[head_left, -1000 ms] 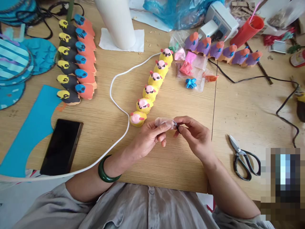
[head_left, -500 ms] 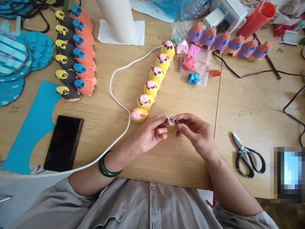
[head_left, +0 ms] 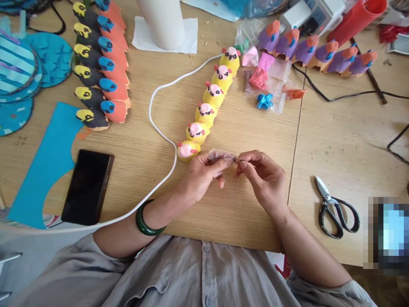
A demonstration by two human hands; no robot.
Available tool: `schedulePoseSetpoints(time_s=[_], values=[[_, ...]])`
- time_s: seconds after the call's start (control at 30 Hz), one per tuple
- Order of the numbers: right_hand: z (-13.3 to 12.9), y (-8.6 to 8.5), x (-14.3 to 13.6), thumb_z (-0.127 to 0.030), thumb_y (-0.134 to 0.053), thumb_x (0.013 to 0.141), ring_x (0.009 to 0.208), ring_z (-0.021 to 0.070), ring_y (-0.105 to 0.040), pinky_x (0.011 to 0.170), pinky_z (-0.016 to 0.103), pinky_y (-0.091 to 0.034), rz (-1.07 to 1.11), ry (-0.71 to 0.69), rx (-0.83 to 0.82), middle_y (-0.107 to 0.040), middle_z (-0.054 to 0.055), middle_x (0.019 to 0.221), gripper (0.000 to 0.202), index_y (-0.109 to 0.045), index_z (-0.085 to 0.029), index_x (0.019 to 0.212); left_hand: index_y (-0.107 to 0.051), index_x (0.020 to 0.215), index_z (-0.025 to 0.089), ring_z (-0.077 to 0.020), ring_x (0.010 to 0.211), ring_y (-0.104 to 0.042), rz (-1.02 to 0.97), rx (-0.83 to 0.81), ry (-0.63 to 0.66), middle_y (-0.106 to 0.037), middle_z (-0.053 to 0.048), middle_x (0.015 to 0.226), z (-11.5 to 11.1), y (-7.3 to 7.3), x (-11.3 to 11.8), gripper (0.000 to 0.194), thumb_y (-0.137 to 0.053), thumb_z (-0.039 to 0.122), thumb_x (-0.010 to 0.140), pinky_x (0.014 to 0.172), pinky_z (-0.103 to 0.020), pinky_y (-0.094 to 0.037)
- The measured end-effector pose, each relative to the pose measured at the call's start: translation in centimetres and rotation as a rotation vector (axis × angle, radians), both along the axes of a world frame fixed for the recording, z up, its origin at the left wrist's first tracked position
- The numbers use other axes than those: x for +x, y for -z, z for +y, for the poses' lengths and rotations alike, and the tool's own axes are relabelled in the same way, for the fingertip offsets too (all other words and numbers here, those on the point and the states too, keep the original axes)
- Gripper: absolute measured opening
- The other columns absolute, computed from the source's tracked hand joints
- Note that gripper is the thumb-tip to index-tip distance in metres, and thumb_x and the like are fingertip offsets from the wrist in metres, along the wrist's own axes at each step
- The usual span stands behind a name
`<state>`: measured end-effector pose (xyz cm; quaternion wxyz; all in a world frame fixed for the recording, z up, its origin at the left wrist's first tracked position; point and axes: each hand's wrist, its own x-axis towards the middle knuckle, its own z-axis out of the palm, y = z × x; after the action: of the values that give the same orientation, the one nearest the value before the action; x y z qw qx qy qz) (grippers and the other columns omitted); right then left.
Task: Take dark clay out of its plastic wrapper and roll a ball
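My left hand (head_left: 204,172) is closed on a small clear plastic bag (head_left: 219,155), pinched between thumb and fingers. Close against it, my right hand (head_left: 263,177) pinches a tiny dark bit (head_left: 242,160), which looks like black clay, near the bag's end. Just beyond my left hand runs a slanting row of yellow clay figures (head_left: 204,111) with pink faces and red ears. Most of them have dark eye marks. The nearest figure (head_left: 188,150) shows a pink face and red pieces, with no dark marks visible.
Black-handled scissors (head_left: 332,209) lie at right, a phone (head_left: 87,187) and blue sheet (head_left: 47,170) at left. A white cable (head_left: 150,113) curves across the table. Small clay packets (head_left: 260,76), purple figures (head_left: 306,49), orange figures (head_left: 115,64) and a white roll (head_left: 162,25) stand farther back.
My left hand has turned, its thumb now over the bag near the right fingertips. The right hand stays pinched close by. The whole view has shifted slightly.
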<state>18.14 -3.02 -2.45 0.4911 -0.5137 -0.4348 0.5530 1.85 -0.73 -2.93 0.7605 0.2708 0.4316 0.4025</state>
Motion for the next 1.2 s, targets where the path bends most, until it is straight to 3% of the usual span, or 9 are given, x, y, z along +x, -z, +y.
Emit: schedulePoseSetpoints(time_s=[0.13, 0.33, 0.4, 0.5, 0.67, 0.87, 1.03, 1.2], values=[[0.3, 0.2, 0.3, -0.033, -0.079, 0.087, 0.073, 0.0125, -0.066, 0.059, 0.025, -0.062, 0.176, -0.021, -0.14, -0.071, 0.001, 0.09, 0.02, -0.071, -0.024, 0.103, -0.074, 0.078, 0.017, -0.0017, 0.051, -0.044, -0.048, -0.074, -0.01, -0.061, 0.004, 0.072, 0.1, -0.3, 0.0, 0.016, -0.085, 0.029, 0.08, 0.043, -0.013, -0.043], [0.9, 0.0, 0.5, -0.044, -0.077, 0.088, 0.071, 0.0125, -0.068, 0.054, 0.024, -0.06, 0.333, -0.023, -0.272, -0.071, 0.002, 0.09, 0.026, -0.074, -0.02, 0.096, -0.079, 0.092, 0.015, -0.0001, 0.058, -0.053, -0.243, -0.226, -0.025, -0.061, 0.004, 0.079, 0.8, -0.7, -0.3, 0.016, -0.084, 0.018, 0.078, 0.05, -0.008, -0.048], [1.1, -0.2, 0.6, -0.051, -0.075, 0.087, 0.058, 0.0107, -0.065, 0.044, 0.022, -0.055, 0.334, -0.013, -0.314, -0.071, 0.002, 0.086, 0.033, -0.073, -0.019, 0.093, -0.08, 0.094, 0.014, 0.0007, 0.058, -0.053, -0.276, -0.252, -0.031, -0.062, 0.003, 0.081, 1.0, -0.7, -0.4, 0.017, -0.083, 0.016, 0.078, 0.05, -0.008, -0.047], [1.1, -0.3, 0.9, -0.057, -0.075, 0.086, 0.038, 0.005, -0.049, 0.031, 0.018, -0.036, 0.27, -0.014, -0.34, -0.067, -0.001, 0.069, 0.04, -0.069, -0.018, 0.082, -0.08, 0.095, 0.014, 0.0011, 0.057, -0.052, -0.309, -0.275, -0.02, -0.06, 0.004, 0.079, 1.0, -0.7, -0.4, 0.015, -0.079, 0.012, 0.08, 0.05, -0.007, -0.047], [1.1, 0.1, 1.2, -0.05, -0.087, 0.076, 0.032, 0.0023, -0.034, 0.029, 0.017, -0.024, 0.218, -0.031, -0.358, -0.052, -0.008, 0.048, 0.041, -0.061, -0.019, 0.071, -0.079, 0.095, 0.012, 0.0012, 0.057, -0.053, -0.338, -0.313, -0.018, -0.061, 0.004, 0.08, 1.1, -0.7, -0.5, 0.016, -0.077, 0.009, 0.08, 0.051, -0.008, -0.048], [1.4, 0.1, 1.4, -0.039, -0.094, 0.068, 0.044, 0.0038, -0.043, 0.034, 0.017, -0.039, 0.25, -0.01, -0.329, -0.055, -0.008, 0.063, 0.037, -0.068, -0.019, 0.083, -0.076, 0.091, 0.012, 0.0009, 0.054, -0.052, -0.386, -0.382, -0.044, -0.066, 0.002, 0.081, 1.4, -1.0, -0.4, 0.016, -0.076, 0.005, 0.077, 0.049, -0.009, -0.046], [1.5, -0.5, 1.6, -0.041, -0.083, 0.082, 0.066, 0.0103, -0.063, 0.049, 0.023, -0.059, 0.241, -0.017, -0.272, -0.068, 0.001, 0.087, 0.029, -0.073, -0.019, 0.1, -0.074, 0.088, 0.011, 0.0035, 0.052, -0.047, -0.396, -0.417, -0.087, -0.065, 0.003, 0.08, 1.6, -1.3, -0.1, 0.014, -0.078, 0.003, 0.077, 0.047, -0.006, -0.042], [1.0, -0.1, 1.2, -0.038, -0.08, 0.087, 0.067, 0.0129, -0.069, 0.057, 0.026, -0.064, 0.126, -0.03, -0.169, -0.07, 0.001, 0.08, 0.023, -0.07, -0.019, 0.095, -0.072, 0.083, 0.009, 0.0031, 0.052, -0.051, -0.419, -0.383, -0.051, -0.063, 0.003, 0.079, 1.3, -1.1, -0.1, 0.011, -0.082, 0.01, 0.078, 0.047, -0.006, -0.044]])
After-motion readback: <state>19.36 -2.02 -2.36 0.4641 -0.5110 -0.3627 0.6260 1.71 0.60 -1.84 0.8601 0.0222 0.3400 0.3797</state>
